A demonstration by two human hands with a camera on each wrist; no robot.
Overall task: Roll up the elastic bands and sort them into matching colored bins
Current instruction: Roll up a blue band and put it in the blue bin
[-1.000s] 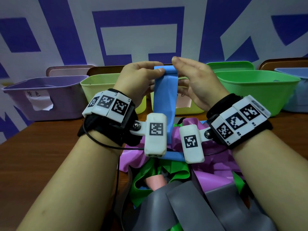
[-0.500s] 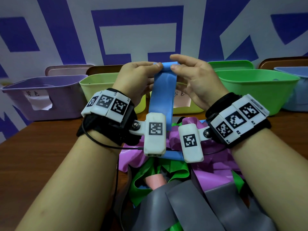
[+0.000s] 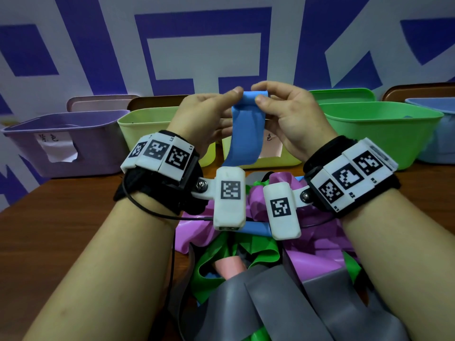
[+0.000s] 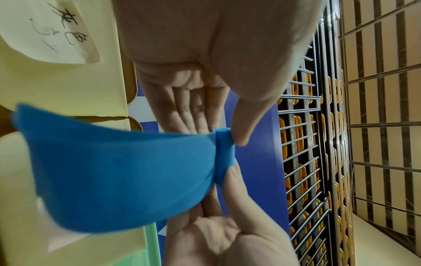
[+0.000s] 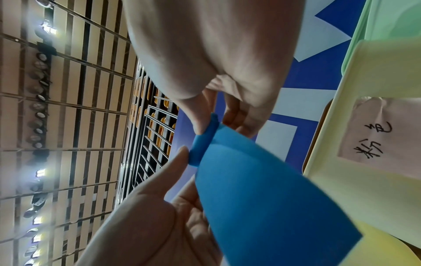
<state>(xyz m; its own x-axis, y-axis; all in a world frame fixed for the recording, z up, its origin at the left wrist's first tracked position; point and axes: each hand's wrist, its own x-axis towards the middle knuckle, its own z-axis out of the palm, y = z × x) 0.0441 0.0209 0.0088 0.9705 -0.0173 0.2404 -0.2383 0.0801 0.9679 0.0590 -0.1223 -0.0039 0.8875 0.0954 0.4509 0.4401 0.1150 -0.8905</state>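
At the upper centre of the head view, the left hand (image 3: 204,114) and the right hand (image 3: 290,114) each pinch the top end of the blue band (image 3: 246,134) between thumb and fingers, one at either edge. That end now shows a small tight roll, where a second ago it was only a flat fold, and the hands sit slightly higher. The band's tail hangs in front of the yellow bins (image 3: 157,124), above the pile of loose bands (image 3: 270,279) on the wooden table (image 3: 61,230).

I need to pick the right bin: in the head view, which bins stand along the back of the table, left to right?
Purple bin → yellow-green bin → pale yellow bin with a paper label → green bin → light blue bin, cut off by the right edge.
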